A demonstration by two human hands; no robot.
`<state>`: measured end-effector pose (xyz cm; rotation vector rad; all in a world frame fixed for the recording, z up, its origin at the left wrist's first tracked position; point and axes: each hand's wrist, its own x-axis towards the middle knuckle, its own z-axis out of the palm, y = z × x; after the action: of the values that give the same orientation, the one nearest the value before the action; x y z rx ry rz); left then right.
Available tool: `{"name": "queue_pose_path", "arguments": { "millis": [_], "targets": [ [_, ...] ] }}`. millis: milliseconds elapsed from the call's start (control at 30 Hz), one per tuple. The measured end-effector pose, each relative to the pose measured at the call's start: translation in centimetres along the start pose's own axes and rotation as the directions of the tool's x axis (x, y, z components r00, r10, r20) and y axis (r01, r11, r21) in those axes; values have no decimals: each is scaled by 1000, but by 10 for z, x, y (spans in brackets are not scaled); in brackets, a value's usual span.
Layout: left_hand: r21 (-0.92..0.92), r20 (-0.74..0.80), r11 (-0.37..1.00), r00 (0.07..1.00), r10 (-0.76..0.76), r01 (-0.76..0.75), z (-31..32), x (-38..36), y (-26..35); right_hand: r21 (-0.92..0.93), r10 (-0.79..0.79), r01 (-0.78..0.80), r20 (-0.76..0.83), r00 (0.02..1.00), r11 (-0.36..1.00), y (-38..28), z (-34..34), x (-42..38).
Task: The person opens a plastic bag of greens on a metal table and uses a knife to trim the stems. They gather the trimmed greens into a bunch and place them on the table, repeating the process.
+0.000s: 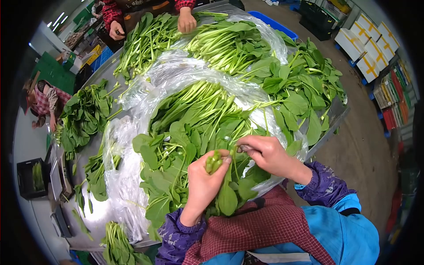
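My left hand (206, 179) is closed around a small bunch of leafy greens (213, 162), its cut stem ends pointing up and its leaves hanging below. Close beside it, my right hand (270, 155) pinches at a green stem, with something small and greyish at the fingertips that I cannot make out. Under and beyond both hands lies a big heap of leafy greens (201, 106), pale stems toward the far side, partly wrapped in clear plastic sheeting (128, 176).
Loose greens (304, 95) spread along the table's right side. Across the table, another person's hands (187, 21) touch more greens. A second person (46, 99) works at the left. A bunch (117, 240) lies at the near left. A blue crate (274, 24) and white boxes (369, 44) stand beyond.
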<state>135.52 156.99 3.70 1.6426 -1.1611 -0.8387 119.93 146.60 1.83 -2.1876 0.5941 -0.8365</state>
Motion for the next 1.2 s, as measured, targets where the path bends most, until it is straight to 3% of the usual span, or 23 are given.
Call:
{"name": "queue_pose_path", "arguments": {
  "millis": [67, 133, 200, 267, 333, 367, 400, 467, 500, 533, 600, 633, 667, 733, 867, 933, 1000, 1133, 1200],
  "targets": [
    [-203, 54, 970, 990, -128, 136, 0, 0, 2, -60, 20, -18, 46, 999, 998, -1, -1, -5],
    [-261, 100, 953, 986, -135, 156, -1, -2, 5, -230, 38, -14, 100, 994, 973, 2, 0, -9],
    [-389, 117, 888, 970, -215, 244, -1, -4, 6, -219, 63, -41, 94, 994, 975, 14, 1, -13],
    [-397, 111, 882, 967, -230, 255, -3, -4, 7, -210, 85, -65, 89, 992, 976, 17, 1, -13],
    [-408, 109, 871, 962, -252, 275, -3, -4, 5, 224, 159, -187, 135, 978, 957, 14, 3, -16],
    [-396, 134, 878, 963, -235, 270, -3, -4, 4, 297, 385, -497, 363, 849, 815, -6, -8, -10],
    [-385, 160, 885, 964, -214, 261, -3, -2, 3, 295, 390, -499, 357, 849, 815, -8, -6, -9],
    [-445, 220, 836, 944, -245, 321, -8, -4, -1, 498, 356, -632, 542, 761, 593, -11, -4, -9],
    [-497, 273, 778, 921, -279, 383, -12, -7, -3, 532, 214, -436, 428, 878, 725, 2, 5, -14],
    [-526, 334, 732, 897, -291, 434, -17, -8, -4, 529, 221, -438, 424, 878, 727, 4, 0, -15],
    [-545, 436, 676, 856, -277, 496, -25, -14, -11, 284, 174, -311, 420, 891, 907, 7, -15, -7],
    [-539, 467, 674, 845, -260, 505, -28, -16, -17, 50, 69, -86, 266, 962, 995, 18, -15, -5],
    [-537, 470, 674, 844, -261, 507, -29, -17, -20, -297, 37, 30, 215, 976, 954, 25, -24, -3],
    [-603, 431, 620, 859, -278, 503, -30, -18, -24, -521, 137, -79, 74, 988, 850, 44, -33, 7],
    [-724, 343, 513, 885, -314, 462, -30, -18, -35, -475, 147, -84, 98, 984, 876, 91, -11, 6],
    [-719, 343, 514, 882, -323, 468, -34, -20, -39, -513, 295, -153, 207, 933, 844, 101, 9, 10],
    [-787, 376, 411, 886, -271, 460, -38, -22, -41, -501, 315, -189, 181, 932, 845, 115, 17, 12],
    [-849, 279, 360, 906, -318, 388, -42, -27, -37, -440, 223, -136, 153, 963, 888, 109, 0, 19],
    [-863, 289, 339, 916, -277, 375, -46, -28, -38, -255, 50, -46, 8, 999, 966, 98, -21, 25]
  ]
}}
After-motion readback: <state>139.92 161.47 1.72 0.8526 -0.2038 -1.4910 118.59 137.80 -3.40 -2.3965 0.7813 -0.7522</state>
